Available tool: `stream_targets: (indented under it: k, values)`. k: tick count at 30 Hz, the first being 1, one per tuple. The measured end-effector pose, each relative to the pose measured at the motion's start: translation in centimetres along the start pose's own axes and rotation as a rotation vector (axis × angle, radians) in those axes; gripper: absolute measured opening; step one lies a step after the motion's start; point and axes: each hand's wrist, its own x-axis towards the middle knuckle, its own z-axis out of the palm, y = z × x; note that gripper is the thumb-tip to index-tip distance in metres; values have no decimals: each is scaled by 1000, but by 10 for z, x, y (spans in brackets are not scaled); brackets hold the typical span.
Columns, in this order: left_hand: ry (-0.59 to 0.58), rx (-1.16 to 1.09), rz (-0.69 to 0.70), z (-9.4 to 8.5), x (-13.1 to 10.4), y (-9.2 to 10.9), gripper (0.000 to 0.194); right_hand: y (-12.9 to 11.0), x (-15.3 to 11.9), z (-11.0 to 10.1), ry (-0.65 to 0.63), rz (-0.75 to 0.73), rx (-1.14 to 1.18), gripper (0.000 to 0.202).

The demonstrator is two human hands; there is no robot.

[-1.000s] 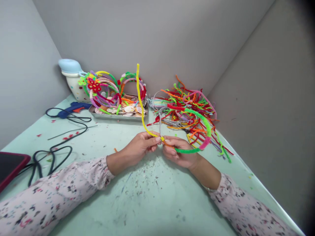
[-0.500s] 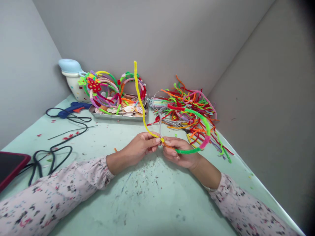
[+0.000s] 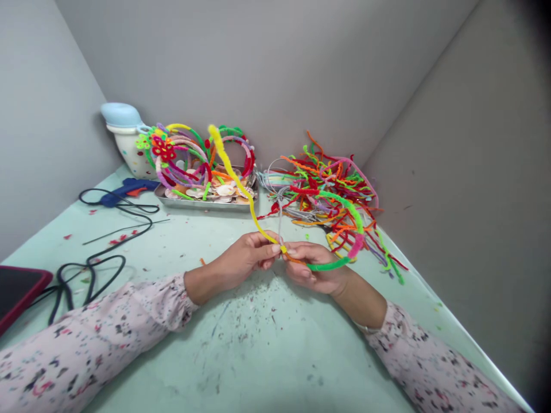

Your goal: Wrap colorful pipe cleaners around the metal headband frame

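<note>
My left hand [image 3: 252,255] pinches a yellow pipe cleaner [image 3: 235,179] near its lower end, where it wraps around a thin hoop. The pipe cleaner's long free part rises up and to the left. My right hand [image 3: 316,267] is closed on the hoop [image 3: 358,221], which is covered in bands of red, green, pink and orange fuzzy wire. A bare grey stretch of the hoop shows just above my fingertips. Both hands meet at the yellow wrap, a little above the table.
A metal tray [image 3: 206,205] holds shells and several wrapped hoops [image 3: 183,152]. Loose pipe cleaners [image 3: 331,178] are heaped at the right back. At left are a blue glue gun [image 3: 124,189], black cord [image 3: 92,261], a red-edged device [image 3: 21,292] and a white container [image 3: 133,152].
The yellow pipe cleaner's free end has swung left and lower, toward me. Both hands stay almost in place, still holding the hoop and the wrap.
</note>
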Motion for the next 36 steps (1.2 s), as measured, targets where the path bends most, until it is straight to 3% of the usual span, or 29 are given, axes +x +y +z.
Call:
stream_targets:
  k: [13,23,26,33,36]
  values:
    - [-78,104,17,-6,-1,-2,26,0,1,-7,-96,81,25,11]
    - [-64,117,24,-4,-2,0,26,0,1,-7,-149,115,70,10]
    - [-32,85,-1,-3,-1,0,27,1,3,-6,-92,87,41,10]
    - [114,97,17,2,5,1,22,-3,7,10,245,-165,-130,14]
    - [166,175,48,3,6,0,20,-1,8,8,307,-208,-227,17]
